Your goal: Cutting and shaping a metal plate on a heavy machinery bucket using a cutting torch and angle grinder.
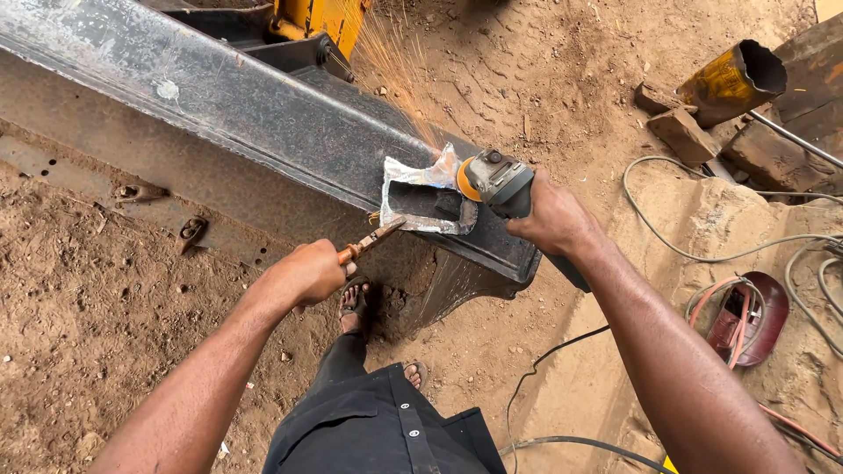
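right hand [551, 217] clenched round angle grinder [498, 180], sparking on steel beam [263, 114]; left hand [306, 272] fisted on rusty pliers [371, 240].

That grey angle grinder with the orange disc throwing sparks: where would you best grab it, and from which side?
Grip the grey angle grinder by its dark rear body, coming from the cable end on the right, as the right hand does. The orange disc and sparks sit at the front against the black steel beam, so fingers belong well behind the head.
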